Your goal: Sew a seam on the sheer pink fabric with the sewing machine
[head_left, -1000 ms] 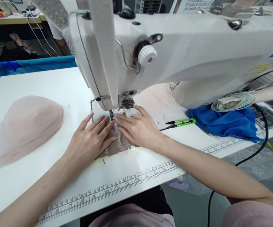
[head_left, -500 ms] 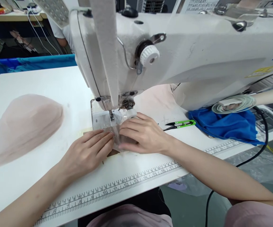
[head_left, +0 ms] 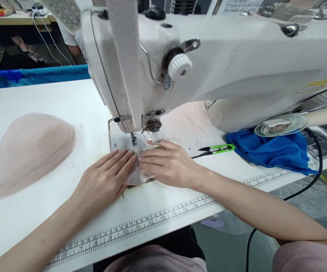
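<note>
A small piece of sheer pinkish fabric (head_left: 136, 174) lies on the white table just in front of the sewing machine's presser foot (head_left: 134, 140). My left hand (head_left: 105, 178) lies flat on the fabric's left side, fingers stretched toward the needle. My right hand (head_left: 167, 164) presses flat on its right side, fingertips meeting those of the left hand. The white sewing machine (head_left: 209, 64) arches over both hands.
A stack of sheer beige fabric pieces (head_left: 27, 151) lies at the left of the table (head_left: 53, 211). Green thread snips (head_left: 216, 149) rest right of my right hand, beside a blue cloth (head_left: 271, 151). A printed ruler (head_left: 141, 224) runs along the table's front edge. A black cable (head_left: 293, 192) hangs at the right.
Both hands drew back from the presser foot with the fabric, then slid forward toward it again. The fabric piece now sits bunched between the fingertips.
</note>
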Demonstrator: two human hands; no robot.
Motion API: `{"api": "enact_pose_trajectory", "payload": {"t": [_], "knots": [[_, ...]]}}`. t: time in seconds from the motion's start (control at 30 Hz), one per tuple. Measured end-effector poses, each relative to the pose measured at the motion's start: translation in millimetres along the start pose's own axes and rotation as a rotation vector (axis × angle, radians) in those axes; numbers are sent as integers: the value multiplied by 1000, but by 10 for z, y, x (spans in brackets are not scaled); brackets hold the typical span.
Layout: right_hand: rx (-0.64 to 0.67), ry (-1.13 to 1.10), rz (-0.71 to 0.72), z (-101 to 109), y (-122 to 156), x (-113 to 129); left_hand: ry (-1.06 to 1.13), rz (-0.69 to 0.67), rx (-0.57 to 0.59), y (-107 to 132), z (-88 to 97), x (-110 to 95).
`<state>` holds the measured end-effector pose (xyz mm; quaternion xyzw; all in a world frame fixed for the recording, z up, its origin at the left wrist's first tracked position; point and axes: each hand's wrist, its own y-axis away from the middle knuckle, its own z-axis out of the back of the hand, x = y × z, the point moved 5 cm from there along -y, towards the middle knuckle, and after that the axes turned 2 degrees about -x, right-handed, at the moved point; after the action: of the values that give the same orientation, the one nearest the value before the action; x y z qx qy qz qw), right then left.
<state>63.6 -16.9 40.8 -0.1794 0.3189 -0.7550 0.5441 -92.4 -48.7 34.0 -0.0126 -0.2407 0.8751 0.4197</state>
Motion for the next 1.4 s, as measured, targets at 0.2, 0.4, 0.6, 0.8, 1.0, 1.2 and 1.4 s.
{"api": "enact_pose_trajectory", "payload": {"t": [0.2, 0.4, 0.6, 0.8, 1.0, 1.2, 1.4], "knots": [[15, -6, -10, -9, 1, -6, -27, -12, 24, 14, -13, 5], [27, -22, -16, -22, 20, -11, 6, 2, 17, 1, -19, 15], [54, -11, -31, -51, 34, -28, 15, 29, 23, -30, -27, 53], [71, -16, -54, -76, 17, -61, 21, 63, 28, -40, -54, 95], [68, -30, -70, -89, 19, -68, 83, 78, -21, 0, -3, 33], [80, 46, -62, -113, 14, -72, 33, 59, -6, -11, -13, 64], [70, 64, -39, -112, 23, -32, -28, -29, 0, -20, 24, 34]]}}
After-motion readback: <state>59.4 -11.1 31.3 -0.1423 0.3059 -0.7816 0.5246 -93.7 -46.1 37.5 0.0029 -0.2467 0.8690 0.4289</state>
